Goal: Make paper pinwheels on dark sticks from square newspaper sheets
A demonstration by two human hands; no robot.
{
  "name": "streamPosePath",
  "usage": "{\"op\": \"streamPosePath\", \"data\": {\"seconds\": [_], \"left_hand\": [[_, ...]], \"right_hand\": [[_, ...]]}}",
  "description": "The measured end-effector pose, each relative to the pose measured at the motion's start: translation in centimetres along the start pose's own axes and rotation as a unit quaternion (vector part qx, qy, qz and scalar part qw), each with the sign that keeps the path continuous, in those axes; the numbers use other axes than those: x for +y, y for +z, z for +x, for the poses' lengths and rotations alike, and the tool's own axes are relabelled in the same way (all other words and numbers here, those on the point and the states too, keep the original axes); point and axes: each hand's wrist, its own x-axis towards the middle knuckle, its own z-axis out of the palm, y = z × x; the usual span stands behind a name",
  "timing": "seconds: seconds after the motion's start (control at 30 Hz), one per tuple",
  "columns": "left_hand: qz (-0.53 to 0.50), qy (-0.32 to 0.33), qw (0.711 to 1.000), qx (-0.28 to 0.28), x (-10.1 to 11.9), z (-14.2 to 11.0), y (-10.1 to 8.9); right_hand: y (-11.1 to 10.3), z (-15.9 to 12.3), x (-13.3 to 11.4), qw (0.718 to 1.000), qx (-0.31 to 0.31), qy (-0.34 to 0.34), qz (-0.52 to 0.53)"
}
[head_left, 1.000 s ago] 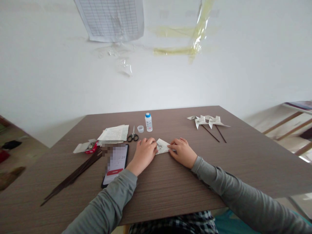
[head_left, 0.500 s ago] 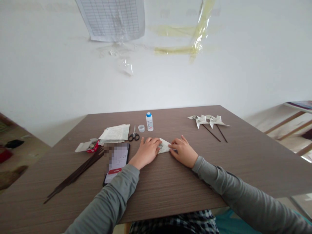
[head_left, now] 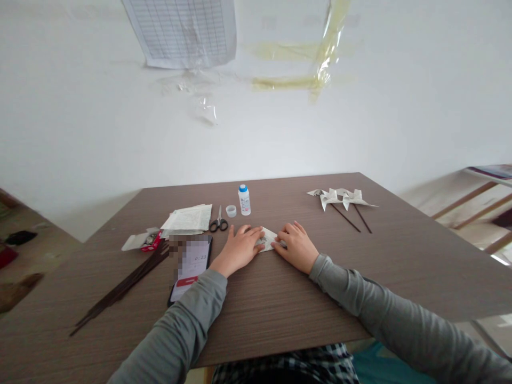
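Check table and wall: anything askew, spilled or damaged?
Yellowed tape on the wall holds nothing visible; clear tape hangs loose below the gridded sheet. Both look like leftovers. No spill visible on the table.

I can't make out the side edges of the folded paper [head_left: 267, 241], covered by my left fingers [head_left: 255, 233] and right fingers [head_left: 285, 235]. Left of them, blocky blur masks part of the phone [head_left: 195, 262], and a sleeve [head_left: 186, 312] hides its lower corner. Beyond the fingers, print on the bottle [head_left: 245, 201] is too small to read; the frame's top crops the gridded sheet [head_left: 188, 32].
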Motion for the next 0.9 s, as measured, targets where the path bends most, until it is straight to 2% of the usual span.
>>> {"op": "streamPosePath", "data": {"seconds": [0.17, 0.4, 0.57, 0.9], "left_hand": [[0.004, -0.013, 1.0, -0.018, 0.5, -0.4, -0.4], [0.004, -0.015, 0.999, -0.042, 0.3, -0.4, -0.4], [-0.004, -0.009, 0.999, -0.039, 0.1, -0.3, -0.5], [-0.01, -0.003, 0.999, -0.037, -0.2, -0.2, -0.2]], "right_hand": [[-0.3, 0.4, -0.5, 1.0, -0.006, 0.021, 0.011], [-1.7, 0.6, -1.5, 0.995, -0.067, 0.075, 0.004], [-2.8, 1.1, -1.8, 0.986, -0.113, 0.125, 0.014], [-4.7, 1.0, 1.1, 0.973, -0.159, 0.155, 0.056]]}}
